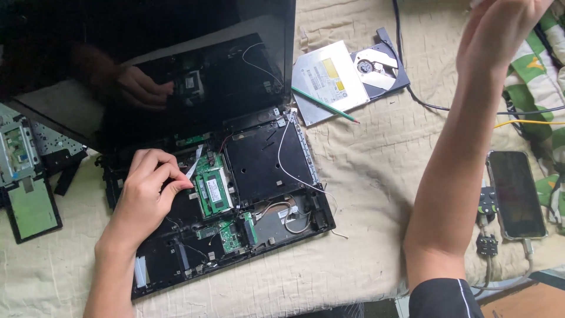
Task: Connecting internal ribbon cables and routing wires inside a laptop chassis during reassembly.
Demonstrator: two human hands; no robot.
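Pinching with curled fingers, the left hand (pixel 147 188) closes on the edge of the green memory card (pixel 212 191) inside the opened laptop (pixel 268 168). That card lies just right of the hand, long axis running toward the screen. The right hand (pixel 500 29) hangs raised, well apart; its grip cannot be told.

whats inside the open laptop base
Inside the laptop base: green memory sticks, a small green board, a black bay and a white wire. The left hand covers the parts beneath it.
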